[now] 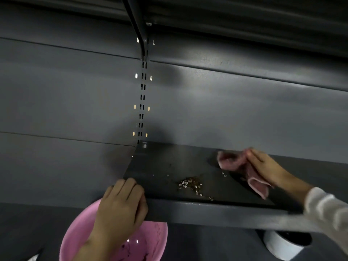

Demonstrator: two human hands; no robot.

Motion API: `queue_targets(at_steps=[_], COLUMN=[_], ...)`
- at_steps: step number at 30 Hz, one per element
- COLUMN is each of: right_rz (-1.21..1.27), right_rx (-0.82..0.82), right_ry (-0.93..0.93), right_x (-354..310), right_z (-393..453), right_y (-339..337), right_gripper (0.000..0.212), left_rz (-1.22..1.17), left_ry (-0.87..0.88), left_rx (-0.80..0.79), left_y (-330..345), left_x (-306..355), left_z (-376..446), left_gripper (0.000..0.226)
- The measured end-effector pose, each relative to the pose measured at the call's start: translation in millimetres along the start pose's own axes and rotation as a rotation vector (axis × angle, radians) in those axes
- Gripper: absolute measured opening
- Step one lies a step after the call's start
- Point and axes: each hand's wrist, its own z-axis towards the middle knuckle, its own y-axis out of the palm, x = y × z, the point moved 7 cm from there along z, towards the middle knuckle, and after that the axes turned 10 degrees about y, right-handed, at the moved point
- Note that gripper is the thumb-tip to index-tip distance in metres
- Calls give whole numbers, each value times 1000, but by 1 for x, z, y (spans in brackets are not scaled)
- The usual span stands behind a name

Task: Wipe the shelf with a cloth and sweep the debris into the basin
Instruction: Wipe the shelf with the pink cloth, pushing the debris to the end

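Note:
A dark grey metal shelf (169, 162) juts out at mid-height. A small pile of brown and white debris (190, 184) lies near its front edge, with a few stray bits around it. My right hand (267, 166) grips a crumpled pink cloth (237, 164) on the shelf, to the right of the pile. My left hand (120, 206) clasps the shelf's front left corner. Below that corner sits a pink basin (79, 232), partly hidden by my left forearm, with dark specks inside.
A grey back panel with a slotted upright (142, 102) rises behind the shelf. Another shelf and its bracket (139, 29) hang overhead. A white bowl-like container (282, 245) with a dark inside stands below the shelf at the right.

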Motion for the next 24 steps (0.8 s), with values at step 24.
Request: queue_targets(at_steps=[24], right_rz=[-212], right_rx=[88], right_ry=[250], right_x=[-53], right_z=[-21], right_y=[79], right_gripper=[26], left_rz=[-186], left_ry=[42], left_rx=[-48], left_y=[-7], left_x=[-4], left_z=[-1], left_gripper=[23])
